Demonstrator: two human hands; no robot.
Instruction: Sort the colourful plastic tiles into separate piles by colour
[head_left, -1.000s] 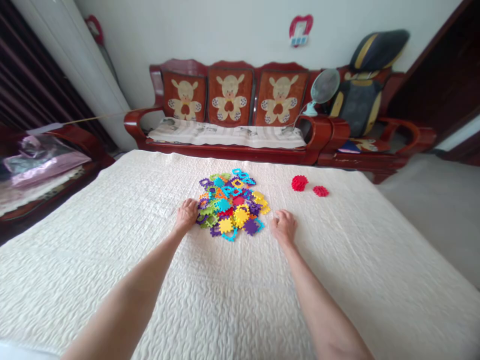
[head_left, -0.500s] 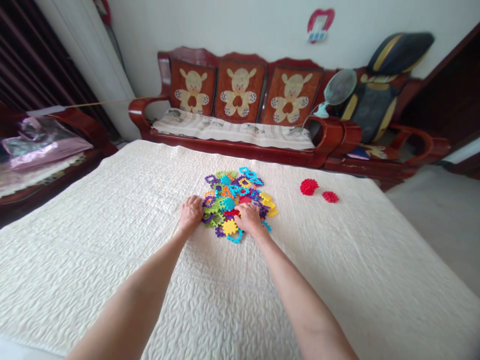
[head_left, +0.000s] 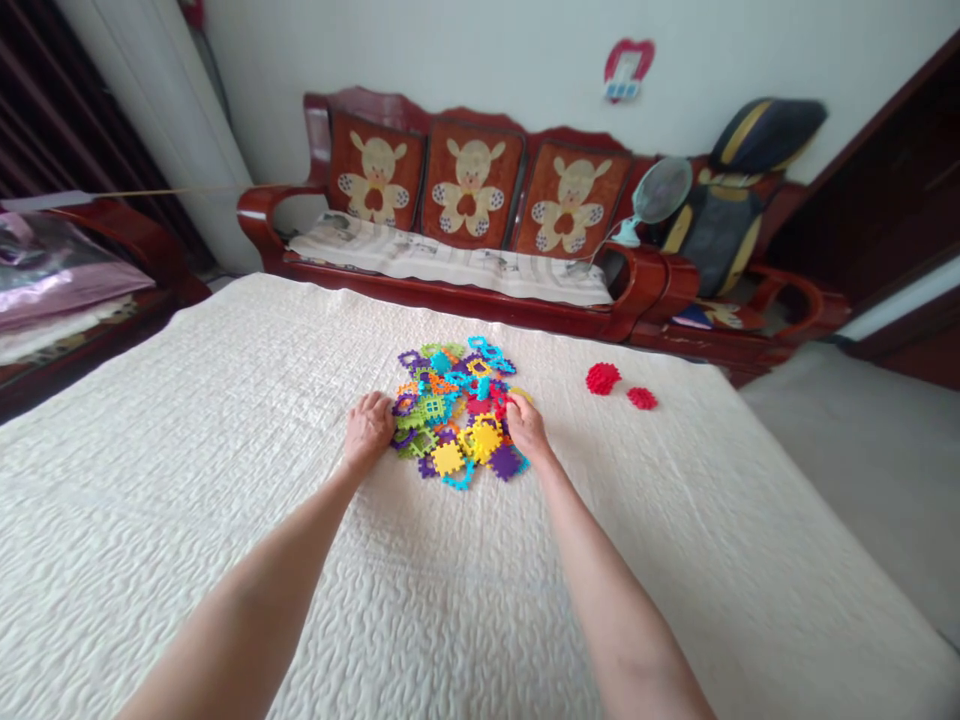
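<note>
A heap of interlocking plastic tiles (head_left: 433,408) in several colours lies in the middle of the quilted cover. My left hand (head_left: 369,428) rests at the heap's left edge, its fingers loosely bent and touching the outer tiles, with no tile visibly gripped. On the right side, my right hand (head_left: 527,428) has thumb and fingers closed on a red tile (head_left: 501,402); the fingers partly hide it. Just left of that hand, a yellow tile (head_left: 486,438) lies on top, with a purple tile (head_left: 506,462) below it. Another yellow tile (head_left: 448,459) sits at the near edge.
Two small stacks of red tiles, a larger red stack (head_left: 602,378) and a smaller red stack (head_left: 642,398), stand apart to the right. Beyond the cream quilted cover (head_left: 300,340) is a wooden sofa (head_left: 375,283) with bear cushions. A fan (head_left: 661,190) stands by its right arm.
My right hand has moved right, from the heap's middle to its right side. A yellow and a purple tile now show where it was. My left hand stays at the left edge.
</note>
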